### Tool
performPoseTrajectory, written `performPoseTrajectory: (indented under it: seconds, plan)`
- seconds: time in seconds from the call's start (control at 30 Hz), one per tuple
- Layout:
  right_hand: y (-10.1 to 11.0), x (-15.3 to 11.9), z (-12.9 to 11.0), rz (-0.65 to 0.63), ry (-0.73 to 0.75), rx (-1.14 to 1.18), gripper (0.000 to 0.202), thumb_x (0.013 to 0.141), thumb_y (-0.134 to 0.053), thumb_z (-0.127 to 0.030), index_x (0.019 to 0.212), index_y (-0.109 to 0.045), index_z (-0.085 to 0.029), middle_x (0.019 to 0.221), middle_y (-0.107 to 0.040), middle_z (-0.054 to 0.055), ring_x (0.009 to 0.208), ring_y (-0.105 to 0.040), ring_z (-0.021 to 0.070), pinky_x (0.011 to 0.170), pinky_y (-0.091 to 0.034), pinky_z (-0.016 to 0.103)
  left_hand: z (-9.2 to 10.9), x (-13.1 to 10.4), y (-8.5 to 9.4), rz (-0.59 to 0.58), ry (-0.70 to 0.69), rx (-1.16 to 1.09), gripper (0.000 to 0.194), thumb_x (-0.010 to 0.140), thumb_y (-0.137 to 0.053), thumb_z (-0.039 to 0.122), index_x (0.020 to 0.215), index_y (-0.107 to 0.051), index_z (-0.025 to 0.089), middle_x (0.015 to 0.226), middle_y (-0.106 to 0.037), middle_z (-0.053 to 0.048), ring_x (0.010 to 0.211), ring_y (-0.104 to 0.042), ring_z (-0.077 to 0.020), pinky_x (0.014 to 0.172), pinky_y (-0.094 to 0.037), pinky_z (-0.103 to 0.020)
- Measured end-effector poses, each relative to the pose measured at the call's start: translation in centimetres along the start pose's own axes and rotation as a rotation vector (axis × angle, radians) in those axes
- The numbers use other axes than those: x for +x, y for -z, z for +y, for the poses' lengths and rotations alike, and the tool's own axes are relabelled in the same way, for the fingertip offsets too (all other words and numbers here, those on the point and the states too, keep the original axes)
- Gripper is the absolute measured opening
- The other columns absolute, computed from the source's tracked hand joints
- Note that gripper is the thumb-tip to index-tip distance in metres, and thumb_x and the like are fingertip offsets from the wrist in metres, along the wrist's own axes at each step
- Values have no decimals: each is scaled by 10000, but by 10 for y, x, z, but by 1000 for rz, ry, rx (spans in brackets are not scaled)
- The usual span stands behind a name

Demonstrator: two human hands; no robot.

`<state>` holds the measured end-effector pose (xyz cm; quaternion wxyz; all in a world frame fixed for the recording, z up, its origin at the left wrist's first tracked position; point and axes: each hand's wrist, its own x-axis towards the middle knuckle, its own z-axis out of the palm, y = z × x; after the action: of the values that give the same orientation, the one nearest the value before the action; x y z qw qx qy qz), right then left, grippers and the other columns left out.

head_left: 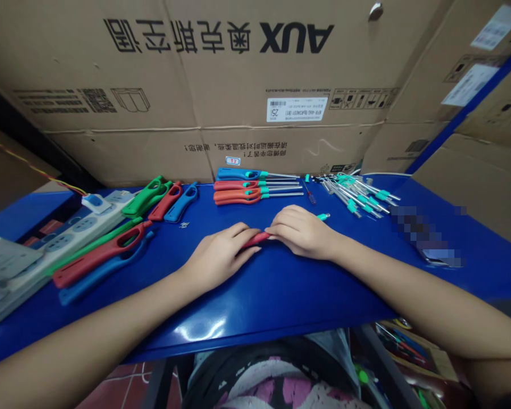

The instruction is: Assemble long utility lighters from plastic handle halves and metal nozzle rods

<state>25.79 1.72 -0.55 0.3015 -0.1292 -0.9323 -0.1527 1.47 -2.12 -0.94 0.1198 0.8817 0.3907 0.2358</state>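
My left hand [221, 253] is closed around a red lighter handle [256, 239] at the middle of the blue table. Its other end is gripped by my right hand [303, 232], whose fingers are folded over it. Most of the handle is hidden under my fingers. A teal and metal tip [323, 217] shows just behind my right hand; I cannot tell whether it is joined to the red piece. Beyond my hands lie several long-nosed lighters, a blue one [238, 174] at the back and an orange one [237, 196] in front, their metal barrels pointing right.
Metal lighter barrels with teal collars [360, 196] lie heaped at the back right, beside a small screwdriver [310, 195]. A blurred dark object [426, 233] is farther right. Coloured lighter handle shells [102, 255] lie left, near a white power strip [74, 233]. Cardboard [221, 85] walls the back.
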Motion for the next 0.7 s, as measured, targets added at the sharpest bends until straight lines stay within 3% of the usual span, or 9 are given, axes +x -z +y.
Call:
performPoseTrajectory:
  seconds: [0.1, 0.23, 0.37, 0.57, 0.7]
  plan:
    - [5, -1, 4, 16, -29, 31, 175, 1003, -510, -216, 1080, -648, -141, 963, -730, 92, 895, -631, 189, 848, -480, 353, -3, 0, 0, 7, -79, 45, 289, 1017, -488, 305, 1248, -628, 202, 1130, -663, -79, 953, -671, -208, 834, -550, -323]
    - [16, -5, 14, -68, -179, 6, 270, 974, -582, -345, 1148, -664, -156, 1086, -729, 115, 1004, -633, 235, 894, -456, 402, -13, 6, 1, 73, -142, 20, 274, 1011, -502, 267, 1231, -632, 169, 1131, -660, -91, 963, -665, -208, 848, -544, -320]
    - [19, -8, 21, -145, -265, -27, 232, 980, -569, -353, 1037, -709, -178, 1023, -745, 92, 1006, -613, 244, 963, -391, 442, -18, 8, 2, 91, -167, -41, 263, 1010, -505, 245, 1226, -636, 168, 1141, -658, -93, 999, -657, -199, 887, -531, -307]
    - [16, -6, 17, -205, -244, 2, 219, 1002, -511, -284, 969, -692, -165, 967, -731, 83, 978, -598, 223, 978, -357, 428, -18, 6, 3, 76, -196, -50, 274, 1003, -521, 249, 1238, -640, 174, 1136, -671, -91, 997, -666, -192, 881, -540, -302]
    - [13, -5, 12, -213, -192, -18, 196, 977, -524, -243, 865, -660, -157, 883, -720, 87, 923, -604, 224, 971, -360, 433, -19, 3, 1, 132, -194, 31, 274, 971, -594, 327, 1185, -676, 177, 1089, -700, -80, 939, -690, -189, 832, -556, -301]
